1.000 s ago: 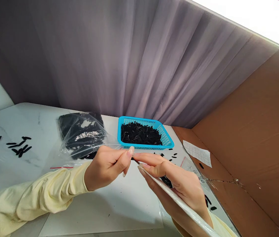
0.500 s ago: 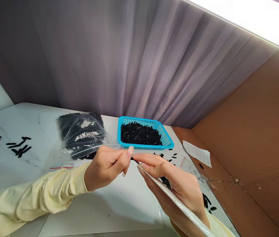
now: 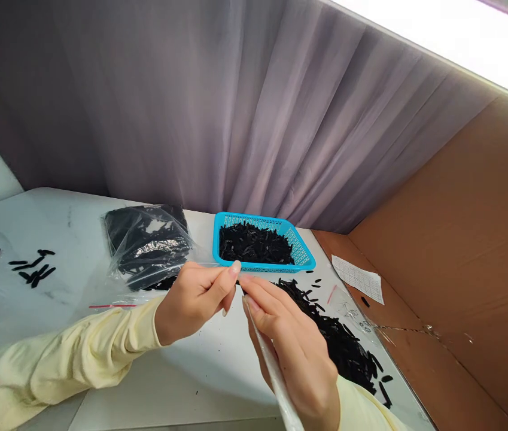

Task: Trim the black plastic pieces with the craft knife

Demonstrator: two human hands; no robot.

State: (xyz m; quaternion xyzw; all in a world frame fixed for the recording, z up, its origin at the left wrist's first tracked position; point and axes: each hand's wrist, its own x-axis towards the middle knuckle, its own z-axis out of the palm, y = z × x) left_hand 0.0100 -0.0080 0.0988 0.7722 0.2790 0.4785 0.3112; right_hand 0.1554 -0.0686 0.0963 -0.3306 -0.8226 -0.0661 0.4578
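Note:
My left hand (image 3: 200, 305) is closed in a pinch, thumb on top, at the end of a small dark piece (image 3: 238, 286). Most of that piece is hidden by the fingers. Against these fingertips lie the fingertips of my right hand (image 3: 294, 341), which is closed around a long, shiny white strip (image 3: 271, 371) running down toward the bottom edge. The dark piece sits at the strip's upper end; whether the two are joined I cannot tell. Just beyond both hands stands a blue plastic basket (image 3: 262, 267) holding many small black elongated pieces (image 3: 254, 242).
A heap of similar black pieces (image 3: 347, 353) lies right of my right hand. Clear plastic bags with black contents (image 3: 150, 239) rest behind my left forearm. Several loose pieces (image 3: 33, 263) are at far left. A printed paper sheet (image 3: 359, 278) lies near the brown side panel (image 3: 460, 251).
My right hand has turned and shifted left, and the white strip now stands steeper. The black heap at right has come into view. My left hand stays almost in place.

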